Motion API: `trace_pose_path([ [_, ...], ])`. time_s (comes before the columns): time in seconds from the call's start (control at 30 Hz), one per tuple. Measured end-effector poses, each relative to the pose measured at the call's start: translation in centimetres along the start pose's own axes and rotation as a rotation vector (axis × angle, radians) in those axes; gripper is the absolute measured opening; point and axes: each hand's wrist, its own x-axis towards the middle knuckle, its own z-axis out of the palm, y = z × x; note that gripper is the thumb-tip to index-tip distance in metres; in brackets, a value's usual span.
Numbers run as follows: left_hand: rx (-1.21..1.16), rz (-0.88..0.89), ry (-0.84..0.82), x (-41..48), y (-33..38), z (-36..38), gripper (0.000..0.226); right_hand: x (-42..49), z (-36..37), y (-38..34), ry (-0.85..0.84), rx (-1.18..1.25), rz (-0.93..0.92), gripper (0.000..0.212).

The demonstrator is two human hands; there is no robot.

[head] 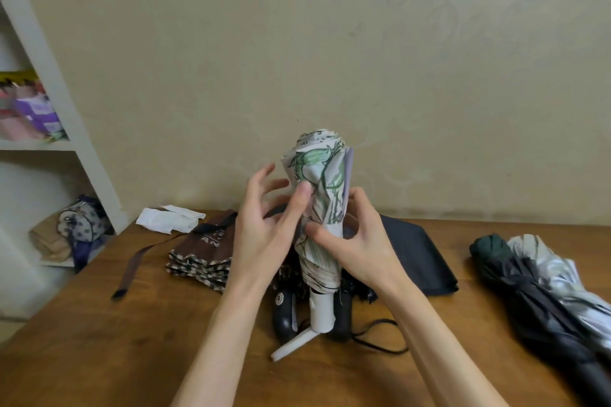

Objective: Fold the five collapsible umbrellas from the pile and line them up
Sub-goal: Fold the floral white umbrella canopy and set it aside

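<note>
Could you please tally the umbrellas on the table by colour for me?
White floral umbrella: 1
Brown umbrella: 1
Black-handled umbrellas: 2
Dark and silver umbrella: 1, though it could be two bundled together
Total: 5

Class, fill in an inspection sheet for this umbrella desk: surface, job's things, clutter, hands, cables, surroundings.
Surface: brown wooden table.
Job's things: white leaf-print fabric umbrella held upright; brown patterned folded umbrella lying left; black-handled dark umbrellas behind it; dark green and silver umbrella bundle at right.
Clutter: white crumpled wrapper, flat brown strap.
Hands: right hand grips the white umbrella; left hand touches it with the thumb, fingers spread.
Cables: nothing seen; a thin black cord lies by the handles.
Surroundings: beige wall; white shelf holding bags.
</note>
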Motion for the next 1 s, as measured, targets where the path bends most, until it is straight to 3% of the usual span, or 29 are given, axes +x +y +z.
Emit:
trace_pose_path([
  [0.1,-0.051,0.130,0.137,0.0,0.6,-0.2,0.048,-0.1,0.1,-0.4,-0.006,-0.009,-0.029,0.044],
  [0.2,-0.050,0.211,0.172,0.4,0.6,-0.6,0.028,0.0,-0.2,-0.9,-0.013,-0.025,-0.056,0.043],
  [0.4,-0.176,0.037,0.222,0.6,0.8,-1.2,0.028,0.2,-2.0,-1.3,-0.105,-0.163,-0.095,0.047],
  [0.53,-0.323,-0.182,0.102,0.8,0.3,-1.5,0.022,0.4,-2.9,-0.8,-0.094,-0.216,-0.082,0.043],
  [0.63,-0.135,-0.044,0.185,0.9,0.1,-1.6,0.016,0.4,-2.6,0.0,-0.026,-0.306,-0.116,0.046],
  [0.73,0.072,0.117,0.165,0.6,0.3,-1.5,0.030,0.5,-2.6,0.5,0.048,-0.409,-0.184,0.049],
  [0.87,0.101,0.061,0.156,0.6,0.1,-1.2,0.019,0.6,-2.9,0.6,0.041,-0.502,-0.270,0.052],
  [1.0,-0.181,-0.129,0.116,0.9,-0.3,-1.5,0.012,0.6,-3.3,0.7,0.036,-0.445,-0.246,0.051],
])
